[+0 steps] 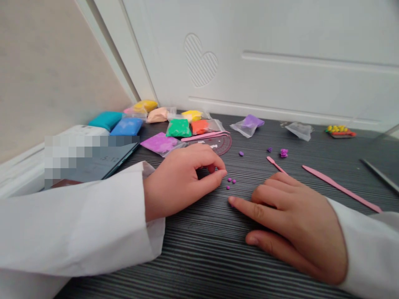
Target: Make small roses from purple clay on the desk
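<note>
Several tiny purple clay balls [231,181] lie on the dark ribbed table between my hands. My left hand [183,178] rests just left of them, its thumb and index fingertips pinched together; anything between them is hidden. My right hand [289,220] lies palm down with the index finger stretched out and the thumb apart. That index fingertip presses at the table just below the balls, with a trace of purple under it. Farther back sit a small purple oval [241,153], a dark purple bit [269,149] and a ruffled magenta clay piece [283,153].
Pink modelling tools [339,187] lie at the right, near a grey stick [380,175]. Bagged clay, including a green pack [178,128] and a magenta pack [160,142], fills the back left. A phone [115,160] sits left. A white panel [280,83] stands behind.
</note>
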